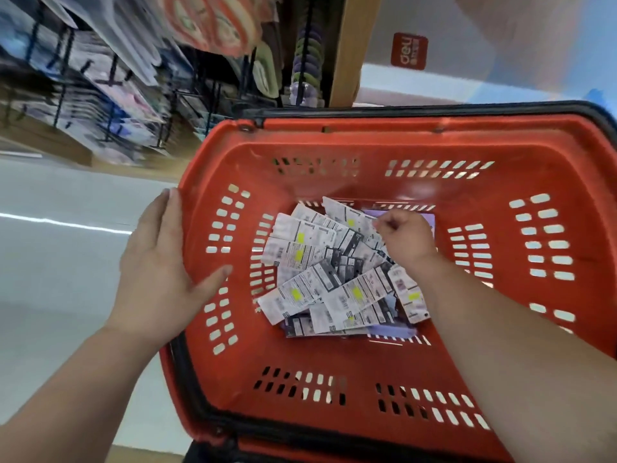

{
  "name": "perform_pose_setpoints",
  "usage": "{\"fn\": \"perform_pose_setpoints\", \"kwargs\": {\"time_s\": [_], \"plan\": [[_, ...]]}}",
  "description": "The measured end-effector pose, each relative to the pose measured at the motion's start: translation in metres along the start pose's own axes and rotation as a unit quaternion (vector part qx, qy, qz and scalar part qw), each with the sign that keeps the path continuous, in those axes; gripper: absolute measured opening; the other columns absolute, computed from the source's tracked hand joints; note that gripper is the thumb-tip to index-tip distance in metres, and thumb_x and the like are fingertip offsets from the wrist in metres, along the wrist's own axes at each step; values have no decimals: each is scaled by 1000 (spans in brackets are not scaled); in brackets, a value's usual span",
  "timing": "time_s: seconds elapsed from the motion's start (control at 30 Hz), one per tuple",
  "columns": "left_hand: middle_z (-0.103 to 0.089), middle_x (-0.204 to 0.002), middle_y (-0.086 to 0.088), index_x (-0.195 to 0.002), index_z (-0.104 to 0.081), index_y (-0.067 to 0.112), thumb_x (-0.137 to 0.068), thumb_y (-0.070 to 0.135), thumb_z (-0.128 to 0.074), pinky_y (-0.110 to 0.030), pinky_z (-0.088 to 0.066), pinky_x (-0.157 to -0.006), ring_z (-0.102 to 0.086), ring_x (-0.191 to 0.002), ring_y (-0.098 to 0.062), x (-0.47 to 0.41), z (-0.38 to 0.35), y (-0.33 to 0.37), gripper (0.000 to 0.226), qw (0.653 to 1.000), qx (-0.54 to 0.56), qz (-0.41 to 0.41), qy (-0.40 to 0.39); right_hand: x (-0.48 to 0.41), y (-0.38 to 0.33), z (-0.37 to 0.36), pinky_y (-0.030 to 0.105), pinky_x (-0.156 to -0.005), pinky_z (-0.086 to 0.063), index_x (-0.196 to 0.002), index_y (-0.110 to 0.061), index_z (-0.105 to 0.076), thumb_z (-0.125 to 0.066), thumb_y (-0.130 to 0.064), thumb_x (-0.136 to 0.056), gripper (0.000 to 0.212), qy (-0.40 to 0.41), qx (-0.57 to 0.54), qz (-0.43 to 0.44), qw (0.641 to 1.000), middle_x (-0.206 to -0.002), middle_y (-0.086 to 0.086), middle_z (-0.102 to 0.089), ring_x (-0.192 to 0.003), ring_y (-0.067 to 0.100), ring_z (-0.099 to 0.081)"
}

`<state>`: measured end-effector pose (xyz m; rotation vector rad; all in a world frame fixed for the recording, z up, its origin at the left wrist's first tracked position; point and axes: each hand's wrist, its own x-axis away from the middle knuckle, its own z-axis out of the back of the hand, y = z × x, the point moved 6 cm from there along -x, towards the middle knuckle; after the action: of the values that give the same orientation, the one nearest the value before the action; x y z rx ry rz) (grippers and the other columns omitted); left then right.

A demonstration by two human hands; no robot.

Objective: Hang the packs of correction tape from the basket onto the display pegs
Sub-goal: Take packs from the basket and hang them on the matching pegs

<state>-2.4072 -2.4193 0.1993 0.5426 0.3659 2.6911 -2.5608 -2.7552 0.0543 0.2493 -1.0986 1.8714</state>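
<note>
Left hand (160, 269) touches rim (195, 175); right hand (405, 238) pinches pack (347, 213).

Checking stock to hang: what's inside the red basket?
A loose heap of correction tape packs lies in the red basket, printed backs up. The right hand reaches in, pinching one pack. Purple card edges show beneath; anything deeper is covered.

The red basket (367, 138) has slotted walls, and a black handle (434, 106) lies folded along its rim. On its bottom lies a loose heap of packs of correction tape (320, 279), overlapping, mostly white backs up with yellow stickers. At 6 o'clock of the heap a purple pack (390, 330) shows from under it.
</note>
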Motion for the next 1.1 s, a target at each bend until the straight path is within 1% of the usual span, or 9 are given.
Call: {"fn": "perform_pose_setpoints", "kwargs": {"time_s": [0.17,0.33,0.43,0.53,0.63,0.77,0.9,1.0,1.1], "plan": [[-37,-160,-23,-157,-34,7,-77,60,-66,-65,-29,-117,-36,-144,-48,23,9,59,101,983,-20,-153,103,47,-29,28,54,-77,-59,-75,-19,-63,-64,-23,-99,25,-50,-54,28,997,-73,-9,-65,-73,21,-59],[-30,-168,-11,-162,-26,21,-62,61,-90,-66,-29,-120,-31,-153,-38,36,-45,110,125,961,-77,-260,-55,112,-76,23,35,-56,-59,-79,-5,-60,-58,-6,-98,20,-154,-157,-9,975,-71,8,-59,-62,17,-62],[-54,-151,-11,-157,-33,19,-65,40,-94,-62,-42,-112,-51,-140,-38,37,-60,107,113,952,-93,-271,-105,139,-91,2,29,-51,-56,-82,-8,-59,-55,-6,-101,20,-244,-258,-67,933,-72,9,-67,-58,16,-67],[-68,-131,-10,-154,-43,20,-84,15,-82,-46,-56,-94,-68,-112,-33,36,-47,90,80,977,42,-165,-125,130,-85,-9,33,-61,-59,-95,-10,-68,-55,-30,-105,26,-275,-326,-116,897,-88,13,-76,-70,24,-71],[-75,-100,3,-140,-53,37,-101,26,-66,-28,-55,-64,-70,-75,-10,37,-25,64,43,965,229,48,-118,81,-45,-19,35,-75,-52,-97,-17,-69,-57,-34,-104,23,-174,-253,-138,942,-108,14,-76,-83,23,-68],[-81,-110,7,-125,-70,33,-104,18,-63,-47,-60,-91,-79,-99,-19,44,-10,45,27,876,437,174,-107,21,-17,-50,30,-87,-49,-115,-17,-72,-64,-34,-98,25,-115,-30,-81,990,-121,7,-71,-102,24,-66],[-81,-110,-8,-123,-73,19,-101,12,-62,-51,-59,-90,-79,-99,-32,46,-7,38,25,830,504,215,-104,-5,-24,-89,25,-80,-44,-116,-12,-73,-63,-40,-98,35,-152,148,-10,977,-117,12,-72,-107,30,-66],[-80,-112,-7,-127,-70,20,-100,13,-62,-52,-59,-90,-79,-99,-33,45,-9,36,28,811,525,239,-96,-5,-27,-100,34,-91,-54,-116,-11,-73,-64,-36,-98,32,-135,176,-1,975,-112,13,-73,-104,33,-68],[-80,-112,-4,-128,-68,24,-101,11,-61,-51,-59,-90,-79,-98,-30,44,-12,36,31,811,525,241,-93,-1,-39,-92,28,-74,-48,-99,-13,-71,-61,-27,-98,18,-113,133,16,985,-94,12,-69,-89,31,-64]]}}
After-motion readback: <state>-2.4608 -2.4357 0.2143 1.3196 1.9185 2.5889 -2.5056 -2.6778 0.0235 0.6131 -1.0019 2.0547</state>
